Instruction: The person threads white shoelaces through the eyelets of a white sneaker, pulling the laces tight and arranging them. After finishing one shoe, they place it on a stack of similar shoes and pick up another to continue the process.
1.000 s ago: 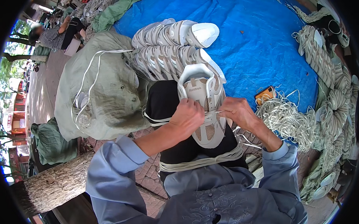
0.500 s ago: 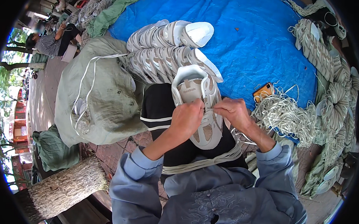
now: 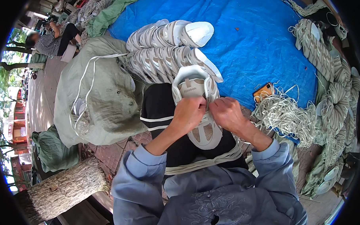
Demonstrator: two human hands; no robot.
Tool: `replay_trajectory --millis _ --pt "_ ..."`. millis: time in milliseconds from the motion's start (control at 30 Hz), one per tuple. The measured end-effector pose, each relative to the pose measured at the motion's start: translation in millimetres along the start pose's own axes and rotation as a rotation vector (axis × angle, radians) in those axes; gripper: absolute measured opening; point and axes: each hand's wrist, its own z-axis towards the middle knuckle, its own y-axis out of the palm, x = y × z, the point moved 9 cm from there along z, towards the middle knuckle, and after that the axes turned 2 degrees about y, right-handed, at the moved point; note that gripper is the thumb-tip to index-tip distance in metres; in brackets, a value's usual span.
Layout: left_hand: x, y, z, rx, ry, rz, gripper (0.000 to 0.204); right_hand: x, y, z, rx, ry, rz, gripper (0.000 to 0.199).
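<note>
A white and beige sneaker rests on my lap over black trousers, its toe toward me. My left hand is closed at the left of its lacing, thumb and fingers pinched on the shoelace. Close beside it, my right hand is pinched on the shoelace at the right eyelets. The fingertips nearly meet over the tongue, and the hands hide most of the lace. A bundle of off-white laces lies across my thighs.
Two rows of nested sneakers lie ahead on a blue tarp. To the right are a heap of white laces, an orange-cased phone and more sneakers. A grey-green sack and tree trunk are left. A person sits far left.
My right hand has moved left and slightly up, close against my left hand over the lacing. My left hand has risen slightly. The sneaker stays in place.
</note>
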Motion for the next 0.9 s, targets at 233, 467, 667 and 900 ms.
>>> replay_trajectory --millis 233,467,667,900 --pt "13 11 15 -0.098 0.111 0.19 0.011 32 4 -4 0.0 0.193 0.345 0.014" --pt "10 -2 4 -0.316 0.095 0.063 0.011 28 6 6 -0.103 0.279 0.488 0.017" --pt "-9 -49 -44 -0.355 -0.255 -1.018 0.009 13 -18 2 0.091 0.033 0.469 0.017" --pt "12 -29 -57 -0.213 -0.21 -1.487 0.012 -50 1 21 -0.052 0.02 0.624 0.006"
